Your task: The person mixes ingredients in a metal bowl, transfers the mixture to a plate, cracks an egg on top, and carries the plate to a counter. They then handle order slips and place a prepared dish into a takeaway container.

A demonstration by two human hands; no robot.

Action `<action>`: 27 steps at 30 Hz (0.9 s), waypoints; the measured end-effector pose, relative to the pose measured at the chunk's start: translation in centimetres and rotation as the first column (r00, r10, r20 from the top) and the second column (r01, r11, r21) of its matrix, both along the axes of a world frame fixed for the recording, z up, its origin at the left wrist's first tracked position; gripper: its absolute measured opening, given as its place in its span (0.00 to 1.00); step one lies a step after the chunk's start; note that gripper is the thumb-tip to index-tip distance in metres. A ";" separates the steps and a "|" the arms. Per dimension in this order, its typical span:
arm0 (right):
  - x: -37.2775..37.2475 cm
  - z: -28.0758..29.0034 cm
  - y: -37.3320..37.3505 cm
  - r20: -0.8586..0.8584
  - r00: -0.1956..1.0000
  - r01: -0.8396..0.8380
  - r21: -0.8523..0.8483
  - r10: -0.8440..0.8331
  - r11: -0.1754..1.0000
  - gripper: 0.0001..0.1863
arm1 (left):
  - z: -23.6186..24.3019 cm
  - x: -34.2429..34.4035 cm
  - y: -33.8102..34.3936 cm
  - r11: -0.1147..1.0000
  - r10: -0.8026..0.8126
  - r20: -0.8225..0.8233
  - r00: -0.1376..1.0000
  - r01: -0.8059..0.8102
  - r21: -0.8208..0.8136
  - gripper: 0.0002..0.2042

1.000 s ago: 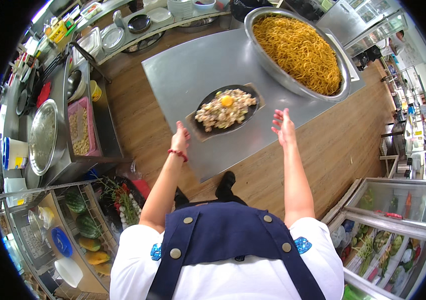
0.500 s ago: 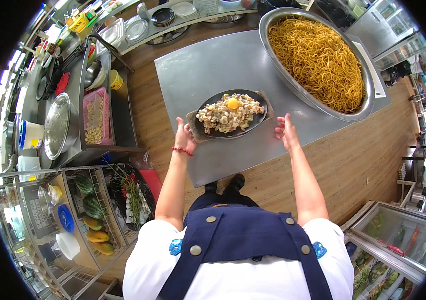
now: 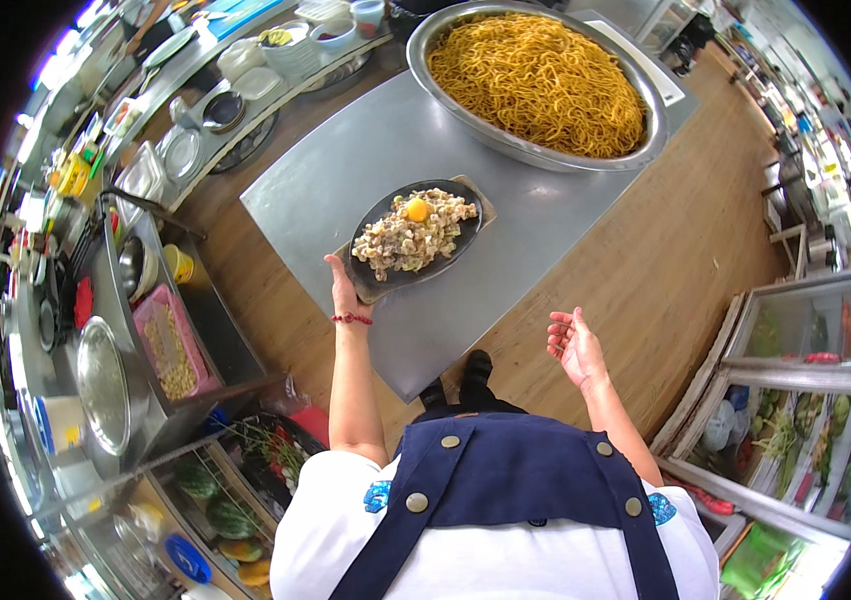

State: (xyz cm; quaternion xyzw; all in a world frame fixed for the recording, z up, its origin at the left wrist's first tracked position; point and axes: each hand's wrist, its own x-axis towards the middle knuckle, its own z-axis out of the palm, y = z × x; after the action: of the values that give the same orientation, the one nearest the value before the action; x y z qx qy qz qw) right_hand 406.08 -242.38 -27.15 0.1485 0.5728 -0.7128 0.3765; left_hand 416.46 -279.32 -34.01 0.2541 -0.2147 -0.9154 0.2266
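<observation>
A dark oval plate (image 3: 466, 241) holds a heap of chopped, creamy-looking food (image 3: 406, 243) with a raw egg yolk (image 3: 418, 210) on top. The plate sits in a wooden board (image 3: 487, 192) over the grey metal table. Around the near left end of that board is my left hand (image 3: 344, 290), wearing a red bead bracelet; its thumb stands up beside the board and its other fingers are mostly hidden. To the right, past the table's edge, my right hand (image 3: 576, 350) hangs over the floor, fingers apart and loosely bent, with nothing in it.
A large metal basin of noodles (image 3: 546, 85) stands at the far side of the metal table (image 3: 316, 170). On the left are a pink basket (image 3: 208, 385) and a big metal bowl (image 3: 106, 385) on a counter. Glass-topped cases (image 3: 796, 320) with vegetables stand at right.
The view has swung right, so table and basin sit further left. My right hand has drawn away from the board. My left hand stays at its end, and the board has turned slightly on the table.
</observation>
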 end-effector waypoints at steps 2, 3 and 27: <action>1.0 0.0 0.3 -0.007 1.000 0.017 0.008 -0.017 1.000 0.24 | -0.4 -0.1 -0.5 0.998 -0.018 0.023 1.000 0.017 0.061 0.38; 1.5 0.0 0.4 -0.007 1.000 0.020 0.010 -0.020 1.000 0.24 | -0.6 -0.1 -0.8 0.995 -0.052 -0.121 0.991 0.062 0.081 0.37; -7.7 -7.0 5.7 0.147 0.970 0.239 -0.413 -0.194 0.879 0.31 | 2.7 -3.6 10.6 0.894 -0.447 0.038 0.894 0.447 0.009 0.37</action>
State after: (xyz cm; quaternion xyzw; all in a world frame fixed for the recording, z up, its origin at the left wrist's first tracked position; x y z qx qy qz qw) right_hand 398.34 -236.72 -34.13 0.1614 0.3629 -0.8500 0.3462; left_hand 412.85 -268.73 -31.29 0.2158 -0.2715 -0.9379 0.0059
